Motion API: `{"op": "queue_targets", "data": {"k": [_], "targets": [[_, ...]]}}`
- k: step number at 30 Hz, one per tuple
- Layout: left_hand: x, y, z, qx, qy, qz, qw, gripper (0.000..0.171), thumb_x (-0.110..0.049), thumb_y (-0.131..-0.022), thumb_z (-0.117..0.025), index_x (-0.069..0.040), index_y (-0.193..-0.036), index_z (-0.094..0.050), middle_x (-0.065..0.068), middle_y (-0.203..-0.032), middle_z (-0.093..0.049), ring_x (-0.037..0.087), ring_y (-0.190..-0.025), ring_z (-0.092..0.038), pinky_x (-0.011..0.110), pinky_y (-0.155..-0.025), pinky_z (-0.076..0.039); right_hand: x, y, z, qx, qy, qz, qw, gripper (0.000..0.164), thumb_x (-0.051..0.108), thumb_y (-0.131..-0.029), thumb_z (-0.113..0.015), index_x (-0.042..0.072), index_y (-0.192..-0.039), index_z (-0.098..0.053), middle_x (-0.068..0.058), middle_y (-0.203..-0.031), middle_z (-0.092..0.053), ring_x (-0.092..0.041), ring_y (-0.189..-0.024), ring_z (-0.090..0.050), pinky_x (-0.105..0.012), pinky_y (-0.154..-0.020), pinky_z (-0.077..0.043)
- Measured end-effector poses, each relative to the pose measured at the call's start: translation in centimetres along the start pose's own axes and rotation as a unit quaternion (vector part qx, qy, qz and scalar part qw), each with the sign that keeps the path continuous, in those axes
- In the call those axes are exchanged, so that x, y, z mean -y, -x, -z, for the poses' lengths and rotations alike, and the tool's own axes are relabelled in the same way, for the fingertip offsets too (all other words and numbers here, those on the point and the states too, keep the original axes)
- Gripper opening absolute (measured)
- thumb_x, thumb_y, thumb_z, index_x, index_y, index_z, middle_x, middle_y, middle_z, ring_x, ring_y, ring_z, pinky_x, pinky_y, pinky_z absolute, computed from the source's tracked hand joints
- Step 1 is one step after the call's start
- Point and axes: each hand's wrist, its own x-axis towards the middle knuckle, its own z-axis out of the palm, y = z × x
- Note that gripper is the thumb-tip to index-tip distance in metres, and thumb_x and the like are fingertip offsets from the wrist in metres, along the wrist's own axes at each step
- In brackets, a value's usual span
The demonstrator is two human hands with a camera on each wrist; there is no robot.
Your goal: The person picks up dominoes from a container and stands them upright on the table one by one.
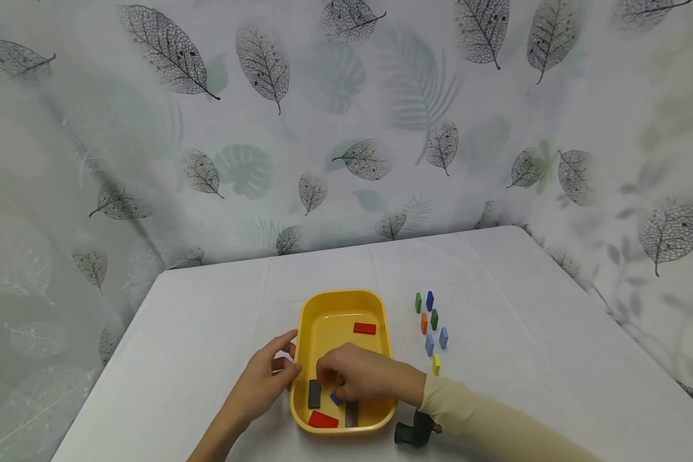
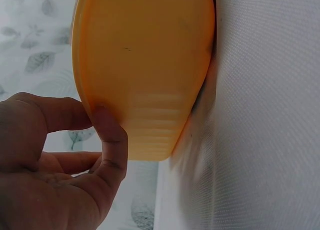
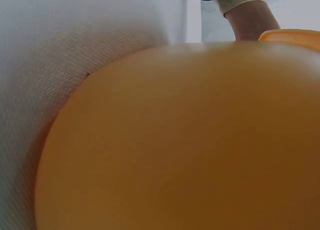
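A yellow plastic tray [image 1: 342,297] stands on the white table. At its left side my left hand [image 1: 265,378] pinches the rim; in the left wrist view, fingers [image 2: 114,145] press on the outer wall. My right hand [image 1: 358,372] is inside the tray, fingers curled down, and holds a small blue block [image 1: 335,399] at the thumb tip, partly hidden. Near it lie a black block [image 1: 314,394], a dark brown block [image 1: 351,414] and a red block [image 1: 323,420]. Another red block [image 1: 364,328] lies toward the far end. The right wrist view shows mostly the tray's wall [image 3: 175,140].
Right of the tray stand several small blocks: green [image 1: 418,303], dark blue [image 1: 430,301], orange [image 1: 424,324], light blue [image 1: 443,337] and yellow [image 1: 436,365]. A black wrist camera [image 1: 414,431] hangs under the right sleeve. Leaf-patterned cloth [image 1: 323,128] hangs behind the table.
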Motion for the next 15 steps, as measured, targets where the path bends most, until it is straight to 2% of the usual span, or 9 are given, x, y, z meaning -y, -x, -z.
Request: {"op": "queue_targets", "data": {"k": [8,15], "targets": [[0.18,0.09,0.03,0.001,0.001,0.000,1.0000,0.060,0.000,-0.096,-0.068,-0.003,-0.153,-0.048,0.010,-0.112,-0.053,0.023,-0.078,-0.060,0.026,-0.064,-0.054,0.24,-0.08,0.10,0.011,0.018,-0.019,1.000,0.026,0.009,-0.085,-0.085,0.015,-0.107,-0.073,0.014,-0.093,-0.063,-0.004,-0.085,-0.055,-0.018,-0.083,-0.048],[0.01,0.10,0.03,0.004,0.002,-0.006,1.0000,0.060,0.000,-0.096,-0.068,-0.002,-0.153,-0.048,0.011,-0.113,-0.052,0.023,-0.078,-0.060,0.025,-0.063,-0.053,0.37,0.16,0.28,0.051,0.058,-0.047,0.996,0.031,0.017,-0.083,-0.089,0.021,-0.111,-0.076,0.013,-0.098,-0.058,-0.004,-0.089,-0.052,-0.021,-0.080,-0.048]]}}
